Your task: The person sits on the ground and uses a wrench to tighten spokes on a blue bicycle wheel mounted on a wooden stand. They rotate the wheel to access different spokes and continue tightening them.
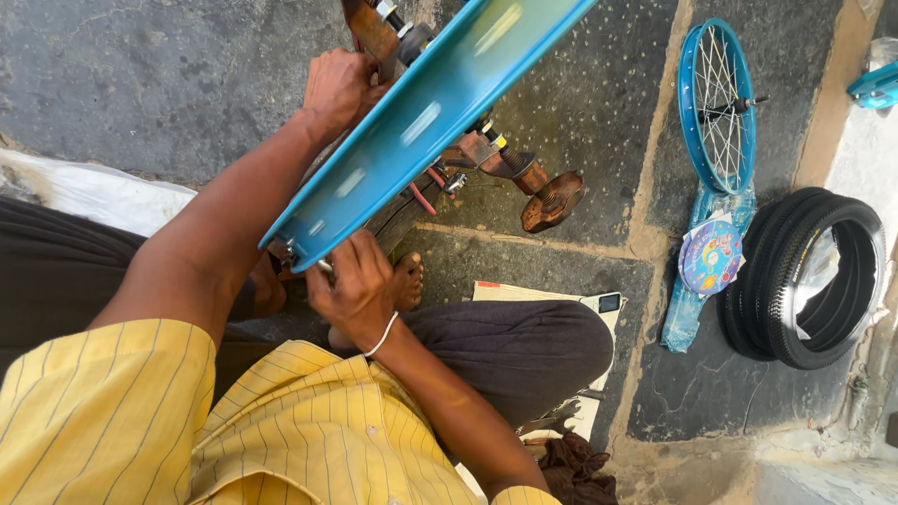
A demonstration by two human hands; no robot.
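Note:
A teal bicycle wheel rim [421, 122] stands in a rusty truing stand [538, 192], blurred as if spinning. My left hand [341, 89] rests on the stand's upper part, beside the rim's far side. My right hand [354, 285], with a white band at the wrist, is closed at the rim's near lower edge; a small metal tool seems to be pinched in its fingers, mostly hidden. My bare foot [407, 281] lies just below the stand.
A second teal spoked wheel [717, 103] leans at the upper right. A stack of black tyres [809, 276] lies at right, with a plastic-wrapped packet and round sticker [709, 257] beside it. Paper and a small phone [608, 302] lie by my knee. Stone floor all around.

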